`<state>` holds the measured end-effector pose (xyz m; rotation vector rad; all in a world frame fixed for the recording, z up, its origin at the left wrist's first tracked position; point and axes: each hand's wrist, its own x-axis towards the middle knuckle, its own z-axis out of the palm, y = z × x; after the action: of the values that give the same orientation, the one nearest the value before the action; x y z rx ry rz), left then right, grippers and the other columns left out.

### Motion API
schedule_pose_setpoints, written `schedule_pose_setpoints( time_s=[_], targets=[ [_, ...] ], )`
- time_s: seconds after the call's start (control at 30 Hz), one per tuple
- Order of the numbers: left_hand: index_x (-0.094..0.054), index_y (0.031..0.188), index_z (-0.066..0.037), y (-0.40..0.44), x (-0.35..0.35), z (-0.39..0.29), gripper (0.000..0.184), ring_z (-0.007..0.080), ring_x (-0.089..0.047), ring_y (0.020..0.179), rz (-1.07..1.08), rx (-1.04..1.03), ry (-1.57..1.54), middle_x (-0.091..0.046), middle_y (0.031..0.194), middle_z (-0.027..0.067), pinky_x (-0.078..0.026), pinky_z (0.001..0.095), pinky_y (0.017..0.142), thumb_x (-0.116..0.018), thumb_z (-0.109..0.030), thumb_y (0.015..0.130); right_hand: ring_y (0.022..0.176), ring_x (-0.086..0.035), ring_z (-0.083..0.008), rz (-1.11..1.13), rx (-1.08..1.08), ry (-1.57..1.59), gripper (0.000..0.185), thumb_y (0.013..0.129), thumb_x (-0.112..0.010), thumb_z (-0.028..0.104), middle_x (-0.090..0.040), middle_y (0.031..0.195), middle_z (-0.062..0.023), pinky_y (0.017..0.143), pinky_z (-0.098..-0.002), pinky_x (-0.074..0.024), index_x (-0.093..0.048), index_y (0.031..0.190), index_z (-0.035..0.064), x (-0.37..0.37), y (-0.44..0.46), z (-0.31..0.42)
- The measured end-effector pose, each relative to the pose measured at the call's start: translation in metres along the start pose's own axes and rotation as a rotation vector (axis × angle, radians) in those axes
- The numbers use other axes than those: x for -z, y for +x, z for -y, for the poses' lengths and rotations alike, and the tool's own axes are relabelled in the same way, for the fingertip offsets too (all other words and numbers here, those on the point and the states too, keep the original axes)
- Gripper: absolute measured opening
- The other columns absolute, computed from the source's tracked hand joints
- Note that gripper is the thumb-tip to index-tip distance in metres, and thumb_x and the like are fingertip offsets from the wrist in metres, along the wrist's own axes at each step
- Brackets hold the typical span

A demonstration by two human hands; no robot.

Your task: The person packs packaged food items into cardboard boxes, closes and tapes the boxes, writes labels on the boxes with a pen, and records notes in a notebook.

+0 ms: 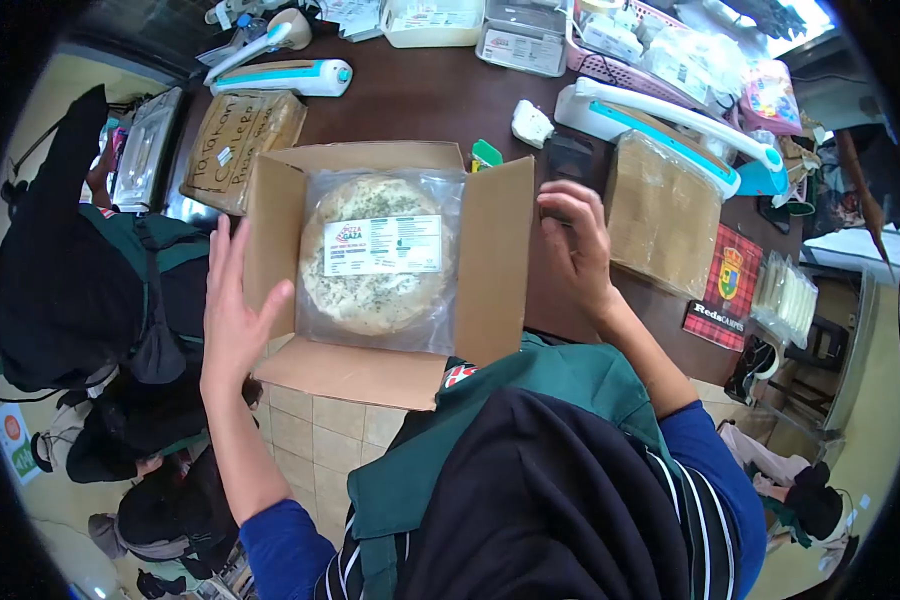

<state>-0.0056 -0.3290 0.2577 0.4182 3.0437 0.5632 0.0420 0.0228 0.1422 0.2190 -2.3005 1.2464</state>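
An open cardboard box [497, 270] stands at the table's near edge with its flaps spread outward. Inside it lies a round pizza [370, 305], pale with green flecks, sealed in a clear plastic bag with a white printed label [382, 246] on top. My left hand [235, 300] is beside the left flap, fingers stretched and thumb apart; whether it touches the cardboard I cannot tell. On the other side, my right hand [580, 245] hovers just past the right flap, its fingers loosely bent and holding nothing.
Taped brown parcels [240, 150] [662, 215] flank the box. White-and-turquoise sealers [290, 77] [660, 135] lie at the back left and right. A pink basket [630, 70] holds plastic packs. A red plaid card [727, 285] lies at right. Other people [100, 270] are at left.
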Motion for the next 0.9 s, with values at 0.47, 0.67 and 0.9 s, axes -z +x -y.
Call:
schedule_pose_setpoints(
  time_s=[0.47, 0.67, 0.9],
  targets=[
    [-0.022, 0.140, -0.006, -0.053, 0.020, 0.001, 0.096, 0.0339, -0.009, 0.137, 0.099, 0.001, -0.175, -0.017, 0.147, 0.0164, -0.012, 0.0476, 0.107, -0.063, -0.058, 0.070, 0.097, -0.051, -0.0323, 0.019, 0.342, 0.062, 0.035, 0.071, -0.064, 0.011, -0.051, 0.105, -0.0158, 0.084, -0.0461, -0.0382, -0.053, 0.104, 0.0083, -0.023, 0.074, 0.091],
    [-0.022, 0.139, -0.003, 0.001, -0.008, 0.040, 0.061, 0.0252, -0.023, 0.133, 0.156, 0.130, -0.293, -0.024, 0.144, 0.0148, -0.020, 0.0364, 0.106, -0.044, -0.035, 0.092, 0.080, -0.058, -0.0376, 0.033, -0.334, -0.273, 0.022, 0.079, -0.050, 0.002, -0.050, 0.111, -0.0208, 0.068, -0.0460, -0.0479, -0.043, 0.100, 0.0008, 0.002, -0.034, -0.059],
    [-0.038, 0.130, 0.000, 0.038, -0.030, 0.015, 0.049, 0.0175, -0.048, 0.109, 0.188, 0.442, -0.567, -0.051, 0.121, 0.0105, -0.034, 0.0289, 0.095, -0.052, -0.026, 0.091, 0.074, -0.060, -0.0420, 0.422, -0.556, -0.430, 0.019, 0.074, -0.046, 0.000, -0.025, 0.139, -0.0257, 0.064, -0.0498, -0.0496, -0.038, 0.091, 0.0007, -0.018, -0.087, -0.114]
  ],
)
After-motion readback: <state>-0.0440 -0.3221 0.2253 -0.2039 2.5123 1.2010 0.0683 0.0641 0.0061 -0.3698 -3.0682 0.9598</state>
